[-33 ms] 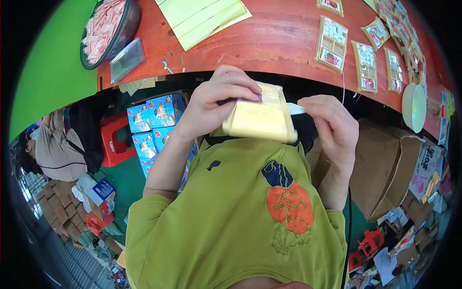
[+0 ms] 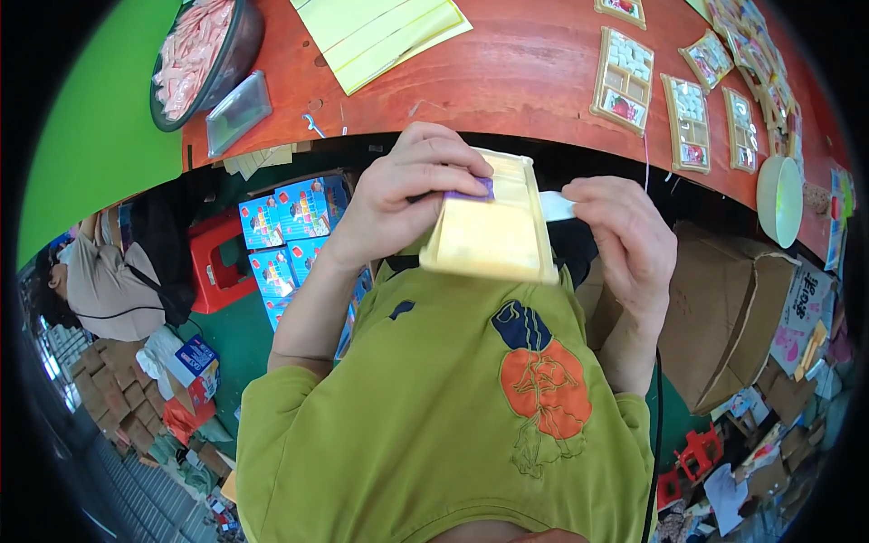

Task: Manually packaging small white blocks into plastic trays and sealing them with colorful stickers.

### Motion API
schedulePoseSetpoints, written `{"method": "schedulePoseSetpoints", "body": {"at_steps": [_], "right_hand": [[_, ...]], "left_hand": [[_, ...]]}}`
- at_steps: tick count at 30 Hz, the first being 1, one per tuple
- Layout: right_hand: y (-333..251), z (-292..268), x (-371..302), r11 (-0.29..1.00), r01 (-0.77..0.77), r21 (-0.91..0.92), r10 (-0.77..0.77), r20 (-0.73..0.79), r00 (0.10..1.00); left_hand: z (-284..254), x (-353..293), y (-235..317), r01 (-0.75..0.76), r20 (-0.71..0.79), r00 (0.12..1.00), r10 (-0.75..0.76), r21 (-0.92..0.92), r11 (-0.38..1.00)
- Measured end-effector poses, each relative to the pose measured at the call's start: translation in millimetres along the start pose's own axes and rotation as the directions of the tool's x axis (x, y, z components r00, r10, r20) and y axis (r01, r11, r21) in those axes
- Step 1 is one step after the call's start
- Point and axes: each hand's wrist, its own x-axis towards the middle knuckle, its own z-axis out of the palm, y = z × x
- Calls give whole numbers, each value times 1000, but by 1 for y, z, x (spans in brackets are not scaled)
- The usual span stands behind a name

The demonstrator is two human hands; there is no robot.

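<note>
My left hand point(image 2: 407, 190) is closed round the left side of a pale yellow plastic tray point(image 2: 489, 237) with raised edges, held in front of my shirt below the table edge. A small purple piece point(image 2: 478, 188) shows under its fingertips. Beyond the tray's right edge, my right hand point(image 2: 631, 237) pinches a white strip point(image 2: 556, 205) between thumb and fingers. The strip's other end reaches the tray's edge; whether it is stuck there I cannot tell.
Filled compartment trays point(image 2: 623, 81) lie on the red table point(image 2: 507, 77), with a pale green bowl point(image 2: 779, 204) at its right edge. Yellow sheets point(image 2: 380, 36) and a basin of pink packets point(image 2: 226, 68) are farther left. An open carton point(image 2: 715, 317) stands below right; blue boxes point(image 2: 288, 213) below left.
The tray has tipped slightly, its near edge moving a little toward me. My right hand and the white strip have shifted only slightly.
</note>
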Motion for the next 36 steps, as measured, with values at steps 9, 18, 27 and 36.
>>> {"method": "schedulePoseSetpoints", "body": {"at_steps": [9,18,27,36], "right_hand": [[-12,-1,14,996,35,81,-41,78,996],[-7,9,12,863,-228,451,122,251,960],[21,14,7,828,-146,541,-49,328,943],[6,7,13,947,-2,322,-77,231,970]], "left_hand": [[22,4,15,-55,134,989,59,-38,998],[43,0,18,-198,-71,979,193,-63,978],[42,-3,17,-254,-27,966,257,89,963],[41,-2,4,-215,-109,965,237,178,960]]}}
